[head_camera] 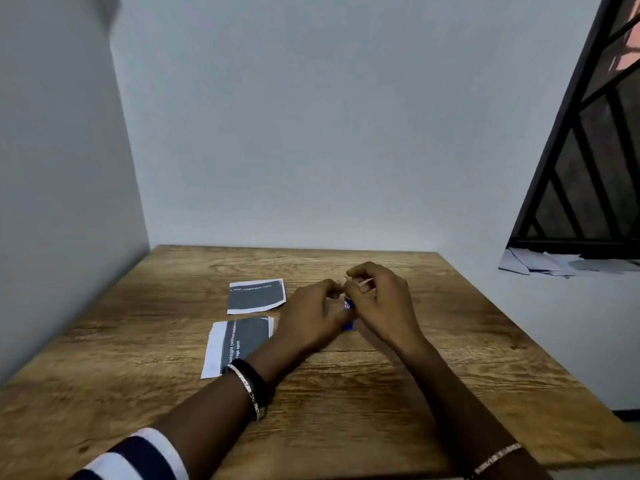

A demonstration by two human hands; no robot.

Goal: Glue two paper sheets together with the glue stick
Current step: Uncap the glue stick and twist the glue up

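Note:
Two dark grey printed paper sheets with white borders lie on the wooden table [346, 393]: the far sheet [256, 295] left of centre, and the near sheet [239, 341] partly covered by my left wrist. Between both hands, just right of the sheets, is a small blue glue stick [348, 315], mostly hidden by my fingers. My left hand [308, 320] grips its lower body. My right hand [384, 303] curls over its top, fingertips pinched together at the upper end; whether a cap is on I cannot tell.
A grey wall corner bounds the table at the back and left. To the right is a white ledge with loose white papers [540, 263] below a dark barred window frame [588, 150]. Bracelets sit on both wrists.

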